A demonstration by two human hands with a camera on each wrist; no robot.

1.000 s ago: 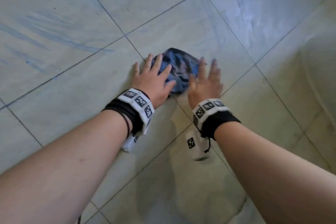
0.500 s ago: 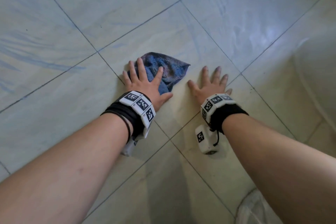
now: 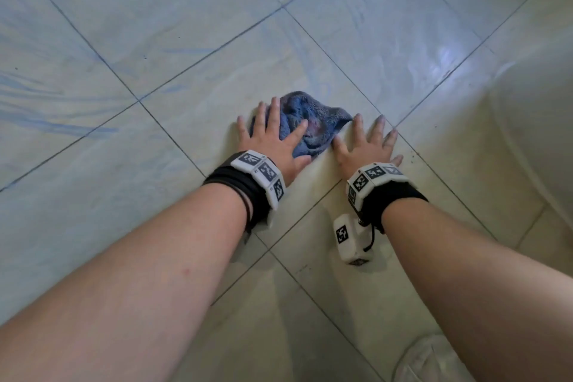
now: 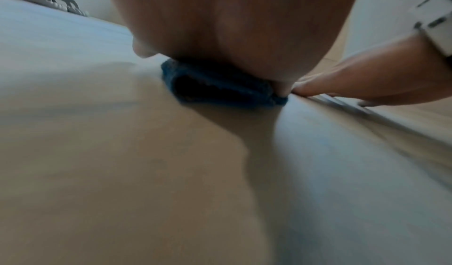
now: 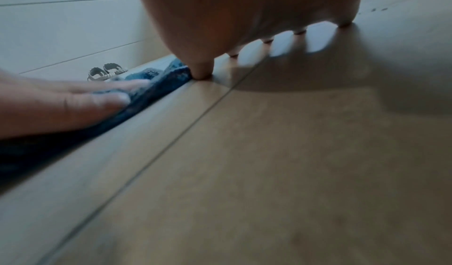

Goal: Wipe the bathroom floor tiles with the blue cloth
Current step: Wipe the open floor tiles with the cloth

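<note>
Mid-frame, my left hand (image 3: pixel 273 141) presses the blue cloth (image 3: pixel 313 125) flat-fingered; my right hand (image 3: pixel 367 146) lies spread on the floor tiles (image 3: pixel 186 56), thumb touching it.

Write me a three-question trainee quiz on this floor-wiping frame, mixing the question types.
1. True or false: the left hand lies flat with spread fingers on the blue cloth.
2. What does the right hand mainly rest on: A) the blue cloth, B) the floor tiles, C) the left hand?
3. Fill in: in the right wrist view, a pair of ____ stands by the far wall.

Key: 1 true. 2 B; only its thumb meets the cloth's edge. 3 sandals.
</note>
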